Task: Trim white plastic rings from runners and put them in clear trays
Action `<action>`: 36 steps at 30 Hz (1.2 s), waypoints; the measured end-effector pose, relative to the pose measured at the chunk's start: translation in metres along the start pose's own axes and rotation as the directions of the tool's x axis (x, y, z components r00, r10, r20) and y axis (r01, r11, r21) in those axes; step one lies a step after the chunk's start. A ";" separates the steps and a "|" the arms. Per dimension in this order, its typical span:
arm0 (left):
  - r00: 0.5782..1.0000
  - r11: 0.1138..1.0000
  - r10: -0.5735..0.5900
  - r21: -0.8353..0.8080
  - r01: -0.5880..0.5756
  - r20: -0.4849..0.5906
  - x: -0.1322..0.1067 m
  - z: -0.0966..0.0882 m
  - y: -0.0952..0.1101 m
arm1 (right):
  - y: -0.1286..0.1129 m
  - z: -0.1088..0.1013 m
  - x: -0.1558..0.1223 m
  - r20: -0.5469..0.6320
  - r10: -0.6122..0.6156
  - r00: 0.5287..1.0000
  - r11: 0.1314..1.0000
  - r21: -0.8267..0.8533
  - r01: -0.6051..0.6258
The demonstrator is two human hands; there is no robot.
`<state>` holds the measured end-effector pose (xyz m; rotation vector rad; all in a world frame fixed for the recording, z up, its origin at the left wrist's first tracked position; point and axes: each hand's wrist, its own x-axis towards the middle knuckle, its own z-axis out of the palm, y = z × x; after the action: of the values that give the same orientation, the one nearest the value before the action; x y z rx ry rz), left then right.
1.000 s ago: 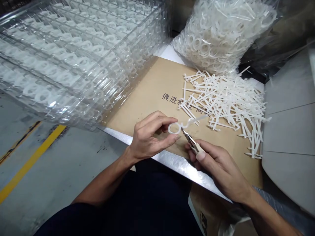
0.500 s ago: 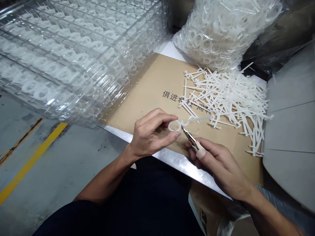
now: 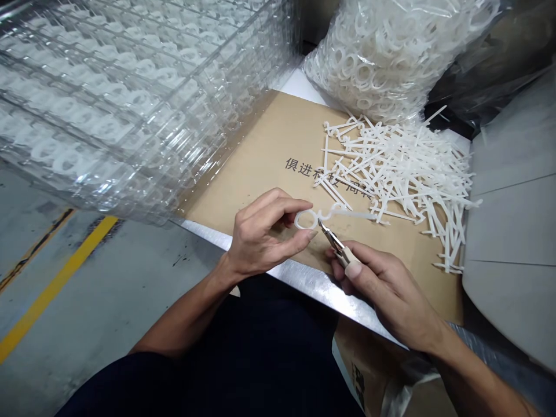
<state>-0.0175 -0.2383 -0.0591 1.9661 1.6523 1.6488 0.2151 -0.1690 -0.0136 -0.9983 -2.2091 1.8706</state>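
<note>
Between thumb and fingers, my left hand [image 3: 271, 231] pinches a white translucent plastic ring [image 3: 306, 219] above the cardboard. A thin hooked sprue [image 3: 354, 214] extends rightward from near the ring's right side; I cannot tell whether the two are still joined. My right hand [image 3: 384, 289] is wrapped round pale-handled nippers [image 3: 337, 240], whose metal tip is at the ring's right edge, by the start of the sprue. To the right of both hands lies a loose heap of similar white sprues [image 3: 403, 168].
A cardboard sheet [image 3: 247, 168] with printed characters covers the metal-edged table [image 3: 321, 295]. Stacked clear trays [image 3: 143, 116] of white rings stand at the left. A clear bag [image 3: 377, 63] full of rings is at the back. A grey panel [image 3: 512, 226] borders the right side.
The sprue's far end has swung slightly down toward me, while the ring stays in my left fingers. The nippers and both hands have barely moved.
</note>
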 end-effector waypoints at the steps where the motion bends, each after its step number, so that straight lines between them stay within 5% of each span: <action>1: 1.000 1.000 0.000 -0.005 0.000 0.001 0.000 0.000 0.000 | 0.000 0.000 0.000 -0.001 0.002 1.000 1.000 0.000 -0.002; 23: 0.999 0.999 0.016 -0.032 -0.015 0.047 -0.001 -0.003 0.001 | 0.004 0.004 -0.001 -0.031 0.022 0.999 0.999 0.043 -0.020; 36: 0.999 0.999 0.028 -0.043 -0.029 -0.025 0.001 -0.001 0.003 | 0.006 0.006 -0.002 -0.030 0.020 0.999 0.995 0.099 -0.017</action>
<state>-0.0161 -0.2392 -0.0563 1.9662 1.5905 1.7105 0.2167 -0.1754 -0.0200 -1.0261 -2.0746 1.9377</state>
